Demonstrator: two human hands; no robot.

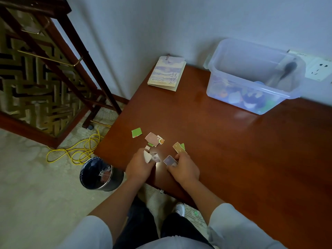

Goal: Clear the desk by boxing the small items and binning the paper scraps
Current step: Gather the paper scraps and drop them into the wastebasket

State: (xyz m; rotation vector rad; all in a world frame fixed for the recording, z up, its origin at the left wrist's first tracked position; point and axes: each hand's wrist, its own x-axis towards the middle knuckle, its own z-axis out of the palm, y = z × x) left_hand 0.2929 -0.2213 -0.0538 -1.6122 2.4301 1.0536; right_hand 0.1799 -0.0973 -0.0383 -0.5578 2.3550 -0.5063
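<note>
Setting: a furnished room in a home or lodging, desk corner; I cannot tell which of the two. Evidence, reckoned from my hands. Under my left hand [139, 166] and right hand [185, 169]: a polished red-brown wooden desk [224, 141], pushed against a plain white wall [143, 33]. Far beyond my right hand: a white wall socket [318, 69], behind a clear plastic storage box [233, 69]. Beyond my left hand, by the wall: a spiral-bound notebook [167, 73] with a painted cover. Left of my left hand, down on the floor: a small round waste bin [115, 180] with a dark liner, pale patterned carpet [27, 177], a loose coil of yellow cable [80, 150]. Farther left: a dark wooden frame [36, 78] with gilt lattice panelling, decorative furniture.
</note>
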